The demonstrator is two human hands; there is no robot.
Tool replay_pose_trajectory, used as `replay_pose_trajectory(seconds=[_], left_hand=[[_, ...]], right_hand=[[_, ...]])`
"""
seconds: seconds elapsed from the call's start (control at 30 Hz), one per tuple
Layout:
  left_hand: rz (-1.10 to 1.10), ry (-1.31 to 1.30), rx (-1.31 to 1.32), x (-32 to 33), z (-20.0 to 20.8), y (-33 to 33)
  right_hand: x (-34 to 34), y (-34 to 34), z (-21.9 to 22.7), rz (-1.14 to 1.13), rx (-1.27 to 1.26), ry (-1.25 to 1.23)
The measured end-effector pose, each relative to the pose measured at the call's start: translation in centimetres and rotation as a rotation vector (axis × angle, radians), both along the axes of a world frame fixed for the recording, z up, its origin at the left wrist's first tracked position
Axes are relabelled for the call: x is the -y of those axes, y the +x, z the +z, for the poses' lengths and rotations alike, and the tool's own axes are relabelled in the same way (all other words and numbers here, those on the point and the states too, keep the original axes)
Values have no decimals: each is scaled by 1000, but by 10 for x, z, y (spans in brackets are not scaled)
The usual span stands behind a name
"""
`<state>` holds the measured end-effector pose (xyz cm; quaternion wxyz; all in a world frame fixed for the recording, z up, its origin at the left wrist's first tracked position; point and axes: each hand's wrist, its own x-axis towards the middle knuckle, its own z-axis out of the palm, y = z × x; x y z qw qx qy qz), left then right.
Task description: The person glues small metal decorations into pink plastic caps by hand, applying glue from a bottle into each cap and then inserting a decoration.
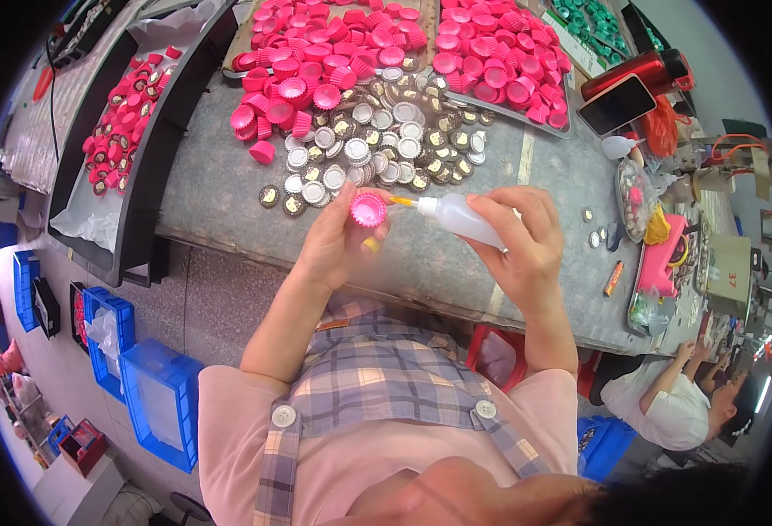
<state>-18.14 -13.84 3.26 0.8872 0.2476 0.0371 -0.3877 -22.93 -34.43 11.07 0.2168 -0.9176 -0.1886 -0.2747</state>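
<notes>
Between the fingers of my left hand (331, 241) is a pink fluted cup (368, 210), its hollow side turned up. My right hand (524, 241) grips a translucent white squeeze bottle (465, 219), tipped sideways so its yellow nozzle (402, 202) points at the cup's rim. Whether the nozzle touches the cup, I cannot tell. Something yellow is wrapped on a fingertip of my left hand. Just beyond both hands lies a spread of silver and dark bottle caps (360, 151), some face up and some face down. Pink fluted cups (316, 61) are heaped behind them.
A tray of pink cups (500, 66) stands at the back right, near a phone (616, 105) against a red object. At left, a black lined tray (97, 219) holds pink pieces. Blue crates (162, 403) sit on the floor. A co-worker (666, 399) is at far right.
</notes>
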Motion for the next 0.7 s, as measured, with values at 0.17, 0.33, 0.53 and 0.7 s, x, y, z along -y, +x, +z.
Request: replay_pose_trajectory(seconds=[0.17,0.33,0.53,0.7], left_hand=[[39,247,-94,4,8,0],[-37,116,-137,2,5,2],[-35,116,-173,3,6,2],[-31,157,-191,5,8,2]], right_hand=[[-7,0,4,30,45,-83],[-8,2,0,68,41,-156],[-9,4,-1,74,51,-189],[-8,5,-3,70,61,-206]])
